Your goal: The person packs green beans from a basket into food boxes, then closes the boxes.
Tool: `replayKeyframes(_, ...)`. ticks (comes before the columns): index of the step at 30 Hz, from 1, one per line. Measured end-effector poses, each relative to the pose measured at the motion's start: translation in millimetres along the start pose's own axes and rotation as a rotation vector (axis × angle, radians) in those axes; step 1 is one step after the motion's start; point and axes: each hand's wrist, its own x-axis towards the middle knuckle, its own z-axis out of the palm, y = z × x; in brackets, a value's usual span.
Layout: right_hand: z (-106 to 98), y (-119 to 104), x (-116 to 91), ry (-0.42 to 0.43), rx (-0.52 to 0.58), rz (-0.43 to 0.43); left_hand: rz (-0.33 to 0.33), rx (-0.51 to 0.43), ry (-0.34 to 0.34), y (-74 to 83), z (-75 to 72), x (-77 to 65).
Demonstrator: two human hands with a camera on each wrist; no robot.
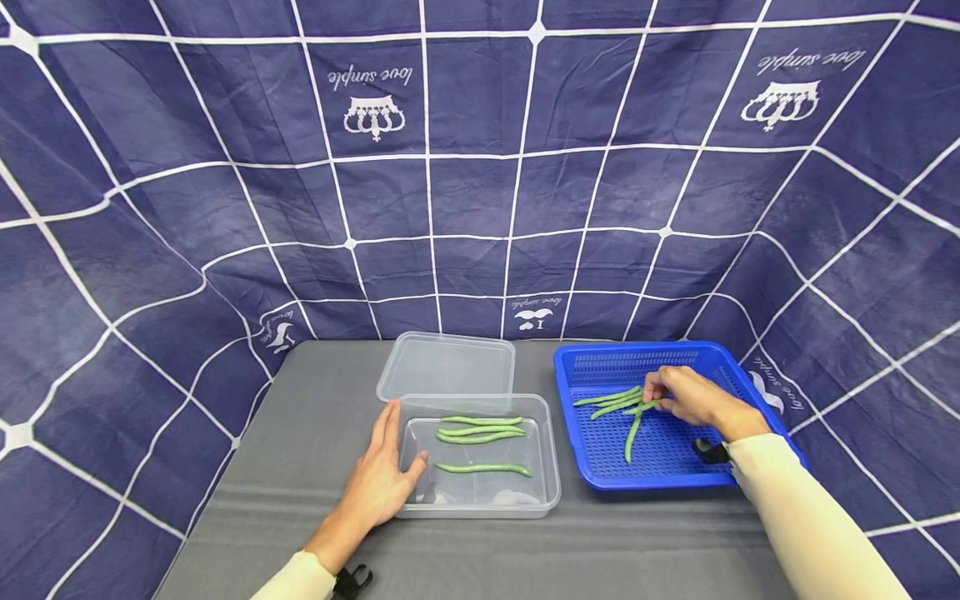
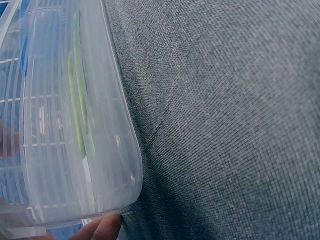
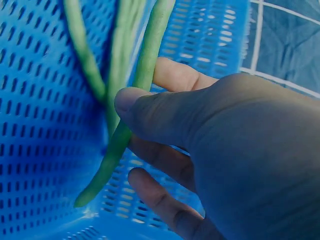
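Note:
My right hand [image 1: 693,396] reaches into a blue plastic basket [image 1: 622,483]. Between its thumb and forefinger it pinches a green bean [image 3: 151,52], which slants past the thumb tip in the right wrist view. More green beans [image 1: 611,402] lie on the basket's floor beside the fingers. My left hand [image 1: 381,479] is at the left wall of a clear plastic container [image 1: 556,467], fingers extended along the outside and thumb at the rim. Inside that container lie several green beans [image 1: 483,468], roughly parallel. Fingertips [image 2: 107,227] show against its wall in the left wrist view.
Behind the container lies a clear lid [image 1: 450,367], its front edge overlapped by the container's rim. A grey cloth [image 1: 300,467] covers the table. Dark blue fabric [image 1: 472,200] with white lines rises behind it and at both sides.

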Motion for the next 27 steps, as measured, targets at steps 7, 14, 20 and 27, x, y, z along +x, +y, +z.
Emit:
replayKeyframes(7,-12,-18,-1,0.06,0.023,-0.034,0.003,0.004,0.003,0.3,-1.7,0.2)
replayKeyframes(14,-19,-37,0,0.098,0.031,-0.071,-0.007,0.0,-0.012,1.1,-2.7,-2.0)
replayKeyframes(20,-25,-54,3,0.121,0.023,-0.085,-0.002,-0.008,0.001,1.1,-1.9,-1.7)
replayKeyframes(27,-28,-73,11,0.14,-0.017,-0.087,-0.002,-0.009,-0.001,0.6,-1.7,-0.5)
